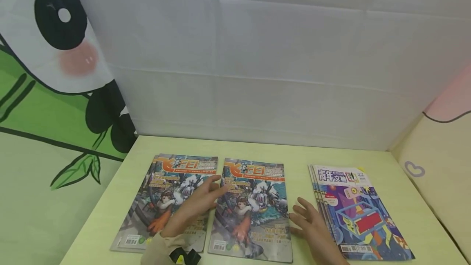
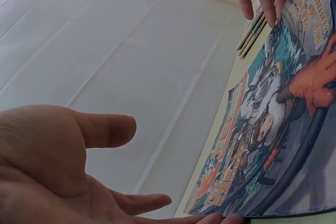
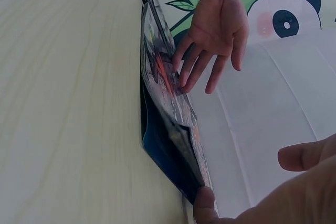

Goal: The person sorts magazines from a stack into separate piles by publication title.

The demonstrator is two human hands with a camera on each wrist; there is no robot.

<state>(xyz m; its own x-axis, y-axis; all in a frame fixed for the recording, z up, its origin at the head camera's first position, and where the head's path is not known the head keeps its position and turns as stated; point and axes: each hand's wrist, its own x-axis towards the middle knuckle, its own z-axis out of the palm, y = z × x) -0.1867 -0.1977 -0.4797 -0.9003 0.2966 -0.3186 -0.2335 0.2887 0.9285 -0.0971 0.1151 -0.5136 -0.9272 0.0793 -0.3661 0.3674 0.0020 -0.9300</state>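
Note:
In the head view a magazine with an orange title and a robot-and-girl cover lies in the middle of the table. My left hand reaches over the left magazine stack, its straight fingers at the middle magazine's left edge. On the other side my right hand has its fingers loosely spread beside the right edge. The right wrist view shows a fingertip of this hand right at the magazine's edge, where the pages gape slightly. In the left wrist view the left hand's thumb stands apart from the fingers.
Right of my right hand lies a fanned stack of purple-blue magazines with a white title band. The pale yellow table ends at a white cloth backdrop. A panda drawing covers the left wall.

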